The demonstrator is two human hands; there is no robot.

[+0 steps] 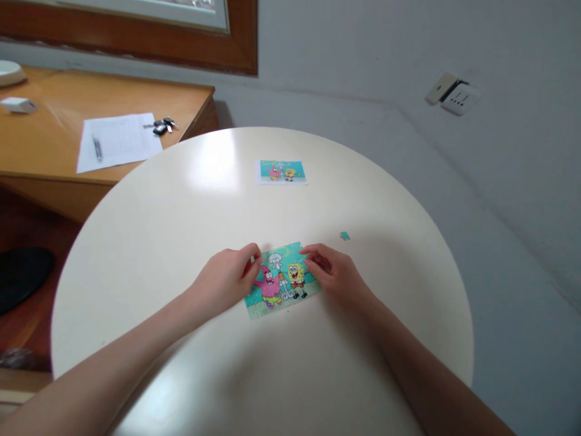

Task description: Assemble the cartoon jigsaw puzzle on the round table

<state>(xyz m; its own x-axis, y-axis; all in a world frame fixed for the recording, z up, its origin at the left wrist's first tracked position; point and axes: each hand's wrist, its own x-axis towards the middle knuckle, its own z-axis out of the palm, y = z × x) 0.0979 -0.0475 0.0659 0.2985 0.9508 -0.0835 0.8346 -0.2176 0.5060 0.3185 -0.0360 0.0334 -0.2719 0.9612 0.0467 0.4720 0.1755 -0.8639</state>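
Note:
A mostly joined jigsaw puzzle (pixel 285 284) of cartoon figures on a teal background lies slightly turned on the round white table. At its upper left edge is my left hand (pixel 231 272), with thumb and forefinger pinched together on the border. My right hand (pixel 336 274) curls over the upper right part, its fingertips on the puzzle and covering that corner. Whether a small piece sits under either set of fingertips is hidden. One loose teal puzzle piece (pixel 345 235) rests on the table just beyond my right hand.
Farther back on the round table (pixel 149 242) lies a picture card (pixel 282 172) with the same scene. A wooden desk (pixel 181 100) at the left holds a printed sheet (pixel 120 142), a pen (pixel 97 149) and keys (pixel 164 125). Wall sockets (pixel 460 98) are at right.

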